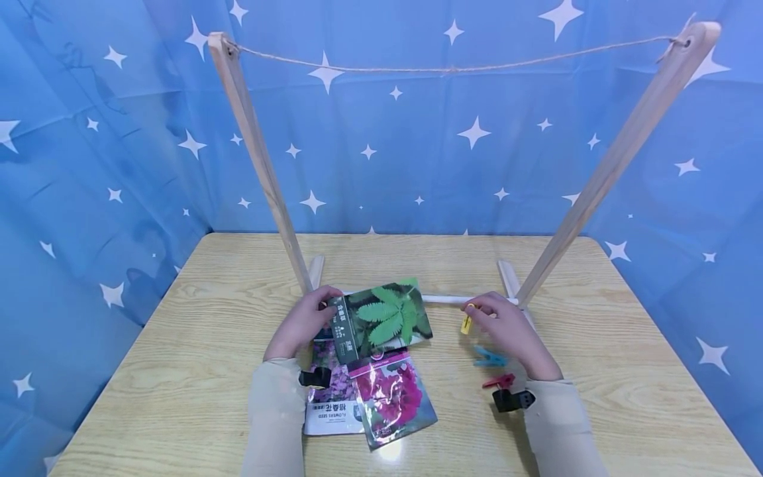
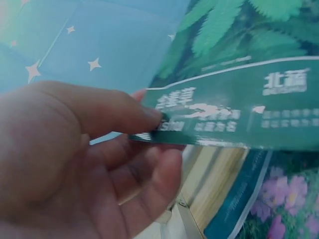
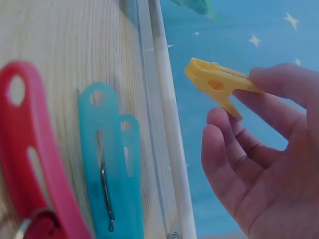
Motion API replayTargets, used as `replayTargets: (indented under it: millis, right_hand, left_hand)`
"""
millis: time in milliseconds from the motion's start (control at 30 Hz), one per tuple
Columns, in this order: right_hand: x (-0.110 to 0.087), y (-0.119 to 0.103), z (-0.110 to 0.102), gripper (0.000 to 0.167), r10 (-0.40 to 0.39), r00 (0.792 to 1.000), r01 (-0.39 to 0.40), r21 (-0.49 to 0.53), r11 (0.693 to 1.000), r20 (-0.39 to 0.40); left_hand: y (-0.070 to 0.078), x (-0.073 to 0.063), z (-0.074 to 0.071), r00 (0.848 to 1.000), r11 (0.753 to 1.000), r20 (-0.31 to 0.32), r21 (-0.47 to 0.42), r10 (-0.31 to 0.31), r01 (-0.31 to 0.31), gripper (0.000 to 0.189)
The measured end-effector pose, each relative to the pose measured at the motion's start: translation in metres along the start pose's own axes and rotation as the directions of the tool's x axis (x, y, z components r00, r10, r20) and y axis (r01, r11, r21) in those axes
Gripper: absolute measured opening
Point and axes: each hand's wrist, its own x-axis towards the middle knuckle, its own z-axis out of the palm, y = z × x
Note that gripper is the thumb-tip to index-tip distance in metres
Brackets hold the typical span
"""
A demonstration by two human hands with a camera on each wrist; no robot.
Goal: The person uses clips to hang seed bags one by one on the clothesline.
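Observation:
My left hand [image 1: 305,322] pinches the corner of a green seed packet [image 1: 384,317] with a fern-like leaf on it. In the left wrist view the thumb lies on top of the packet's [image 2: 234,112] dark green lettered band, with fingers beneath. My right hand [image 1: 504,329] pinches a yellow clothespin [image 3: 217,82] by one handle between thumb and finger. A blue clothespin [image 1: 490,358] and a red clothespin [image 1: 499,381] lie on the table beside that hand. Below the green packet are a pink-flower packet [image 1: 393,397] and a purple-flower packet [image 1: 332,416], partly overlapping.
Behind the hands stands a wooden frame with a left post [image 1: 262,159], a right post [image 1: 620,159] and a low white crossbar [image 1: 444,299]. A thin string [image 1: 387,69] spans the post tops. A blue star-patterned curtain [image 1: 417,165] hangs behind the wooden table [image 1: 179,371].

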Motion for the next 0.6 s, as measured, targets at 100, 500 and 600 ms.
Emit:
replayTargets:
  millis: [100,500,600]
  right_hand:
    - [-0.0003,-0.0005,-0.0019,0.034,-0.019,1.0,0.019,-0.008,1.0,-0.016]
    - [-0.0012,-0.0028,-0.0071,0.034,-0.007,1.0,0.008,0.038,0.999,-0.022]
    - [-0.0019,-0.0023,-0.0069,0.035,-0.017,1.0,0.018,0.039,0.999,-0.021]
  left_hand:
    - [0.001,0.0004,-0.002,1.0,0.997,-0.025,-0.076,0.001,-0.003,0.025]
    - [0.008,0.0002,-0.0062,0.995,0.989,-0.097,-0.149,0.005,-0.019,0.023]
    - [0.0095,-0.0008,-0.0068,0.993,0.986,-0.12,-0.168,-0.004,-0.016,0.023]
